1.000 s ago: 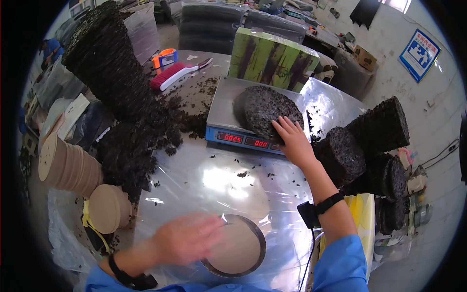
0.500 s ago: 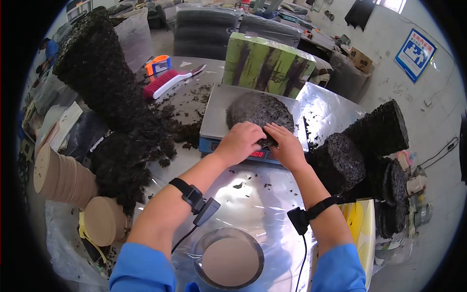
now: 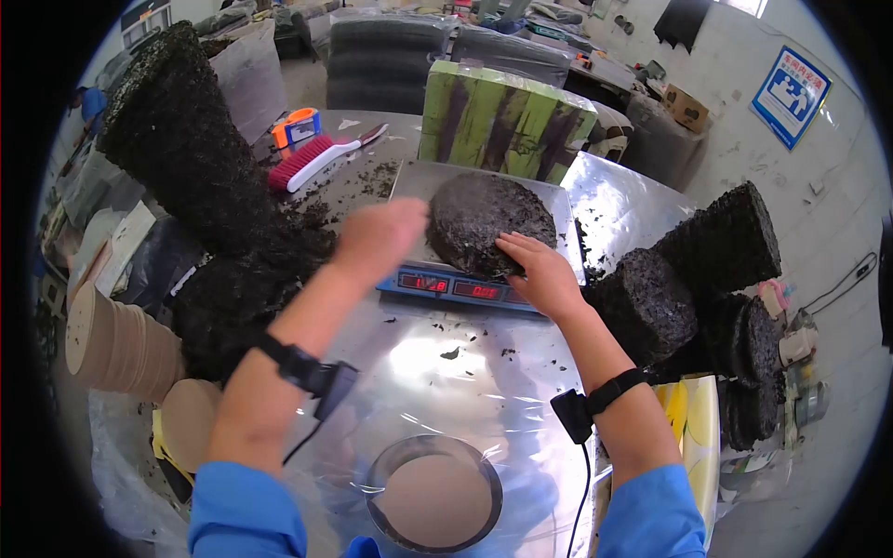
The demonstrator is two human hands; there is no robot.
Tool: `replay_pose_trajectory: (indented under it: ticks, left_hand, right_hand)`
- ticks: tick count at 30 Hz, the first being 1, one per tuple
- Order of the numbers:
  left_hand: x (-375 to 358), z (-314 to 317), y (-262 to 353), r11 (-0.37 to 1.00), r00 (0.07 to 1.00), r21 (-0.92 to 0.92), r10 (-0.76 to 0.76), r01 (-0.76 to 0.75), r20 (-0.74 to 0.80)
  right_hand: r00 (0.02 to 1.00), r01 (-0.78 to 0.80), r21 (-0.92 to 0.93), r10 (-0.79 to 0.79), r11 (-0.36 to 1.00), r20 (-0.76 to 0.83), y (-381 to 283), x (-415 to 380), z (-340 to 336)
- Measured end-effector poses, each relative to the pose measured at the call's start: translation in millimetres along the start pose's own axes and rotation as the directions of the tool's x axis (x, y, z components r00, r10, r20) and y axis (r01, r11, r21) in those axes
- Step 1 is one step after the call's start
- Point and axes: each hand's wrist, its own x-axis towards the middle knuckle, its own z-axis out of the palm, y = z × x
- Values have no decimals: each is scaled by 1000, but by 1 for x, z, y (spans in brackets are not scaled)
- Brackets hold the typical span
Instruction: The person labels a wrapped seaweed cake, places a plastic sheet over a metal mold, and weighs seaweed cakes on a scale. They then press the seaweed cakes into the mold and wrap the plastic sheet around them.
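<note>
A round, dark cake of pressed flakes [image 3: 488, 219] lies on the metal plate of a digital scale [image 3: 419, 177] with red lit digits. My right hand [image 3: 544, 270] rests on the cake's near right edge, its fingers stretched out. My left hand [image 3: 381, 237] is in the air just left of the cake, blurred; its fingers look curled, and what they hold, if anything, cannot be made out. Nearer to me, a round metal ring mould [image 3: 497, 484] surrounds a brown disc [image 3: 437, 500] on the shiny table.
Loose dark material [image 3: 246, 298] and a tall dark stack [image 3: 177, 139] stand left. A red brush [image 3: 312, 163] and orange tape dispenser [image 3: 296, 127] lie behind. Brown discs [image 3: 121, 344] are stacked at left, dark cakes [image 3: 642, 307] at right. A green block [image 3: 507, 121] stands behind the scale.
My left hand has left the cake and moved left, over the scale's left edge. More of the cake and the scale's display now shows. My right hand stays on the cake.
</note>
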Motion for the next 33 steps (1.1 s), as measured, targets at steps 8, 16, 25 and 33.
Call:
replay_pose_trajectory:
  ticks: [8,16,25,33]
  left_hand:
    - [-59,-128,-77,789,961,613,-194,34,197]
    - [1,-57,12,992,988,-116,-27,45,154]
    - [5,58,38,981,989,-148,-108,122,101]
    - [11,44,21,683,895,-595,-415,424,162]
  right_hand:
    - [992,123,-169,-127,978,-16,-18,-8,-40]
    - [999,38,-75,-38,996,7,-20,-4,-49]
    - [998,24,-88,-18,996,65,-12,1,-6]
    - [992,-9,-98,22,995,125,-11,3,-11]
